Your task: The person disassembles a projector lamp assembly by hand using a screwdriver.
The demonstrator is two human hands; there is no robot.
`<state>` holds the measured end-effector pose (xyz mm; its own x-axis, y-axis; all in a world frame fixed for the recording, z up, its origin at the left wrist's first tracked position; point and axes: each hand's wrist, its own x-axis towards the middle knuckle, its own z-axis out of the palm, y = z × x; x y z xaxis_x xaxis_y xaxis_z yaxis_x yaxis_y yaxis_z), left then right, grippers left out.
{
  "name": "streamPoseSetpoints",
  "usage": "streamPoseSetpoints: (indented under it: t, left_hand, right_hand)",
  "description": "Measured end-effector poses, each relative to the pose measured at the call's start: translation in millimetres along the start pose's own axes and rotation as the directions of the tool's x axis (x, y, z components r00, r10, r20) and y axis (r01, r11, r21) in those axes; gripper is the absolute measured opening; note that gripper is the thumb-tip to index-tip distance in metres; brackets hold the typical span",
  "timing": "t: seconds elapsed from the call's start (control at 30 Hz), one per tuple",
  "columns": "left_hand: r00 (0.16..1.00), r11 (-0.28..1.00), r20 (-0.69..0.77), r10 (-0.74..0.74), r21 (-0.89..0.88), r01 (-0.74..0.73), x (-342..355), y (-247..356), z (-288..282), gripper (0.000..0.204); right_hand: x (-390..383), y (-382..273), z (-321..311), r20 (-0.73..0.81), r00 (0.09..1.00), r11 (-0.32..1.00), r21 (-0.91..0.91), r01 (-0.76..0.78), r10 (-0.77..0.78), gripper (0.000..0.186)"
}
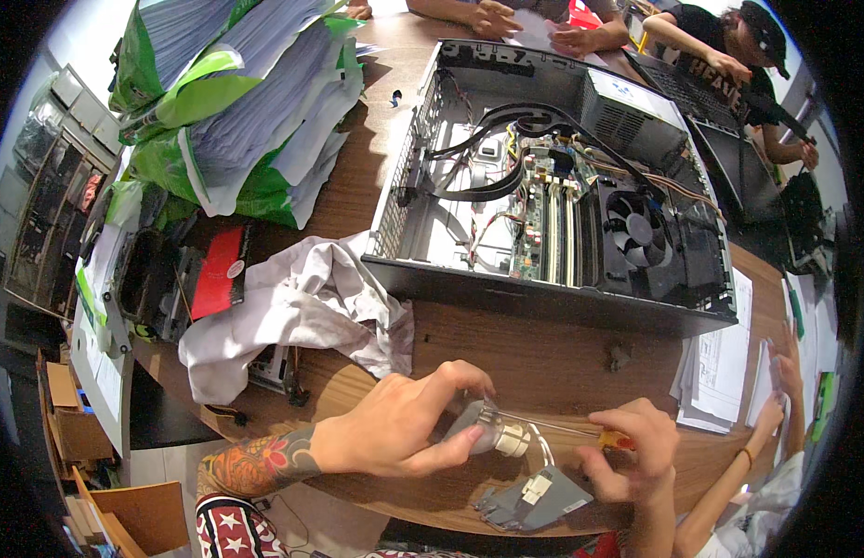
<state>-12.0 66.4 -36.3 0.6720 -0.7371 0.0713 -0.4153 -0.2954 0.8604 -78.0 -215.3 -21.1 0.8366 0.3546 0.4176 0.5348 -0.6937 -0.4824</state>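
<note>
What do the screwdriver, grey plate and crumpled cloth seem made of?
Screwdriver: thin, metallic-looking shaft, probably steel; bright orange-yellow handle, probably plastic.
Grey plate: flat, matte, angular; painted metal or plastic, can't tell.
Crumpled cloth: soft, matte fabric, judging by its loose folds; fibre unclear.

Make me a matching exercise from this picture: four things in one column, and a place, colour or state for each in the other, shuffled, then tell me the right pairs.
Things:
1. Screwdriver
2. Cloth
3. Fan
4. Computer case

Descriptions:
A. Open on top, wiring exposed
B. Black, with blades
C. Held in the right hand
D. White and crumpled

Right pairs: 1-C, 2-D, 3-B, 4-A.
</note>
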Motion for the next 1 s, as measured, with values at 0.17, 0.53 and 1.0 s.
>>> streamPoseSetpoints:
  t: [0.17, 0.53, 1.0]
  left_hand:
    - [1.0, 1.0, 0.005, -0.004, -0.002, 0.004, 0.0, -0.5, -0.4, 0.042]
    - [0.98, 0.997, -0.18, 0.081, 0.015, -0.079, 0.4, -7.2, 6.2, 0.041]
    - [0.998, 0.999, -0.028, -0.051, 0.006, 0.051, -1.8, 2.1, -0.5, 0.044]
  right_hand:
    - [-5.5, 2.0, -4.3, -0.16, 0.984, 0.993, 0.099, -0.067, 0.082, 0.031]
    - [-13.0, 7.4, 3.9, -0.131, 0.964, 0.95, 0.244, -0.196, 0.232, 0.032]
    - [-13.0, 13.1, 2.0, -0.132, 0.971, 0.902, 0.412, -0.131, 0.201, 0.035]
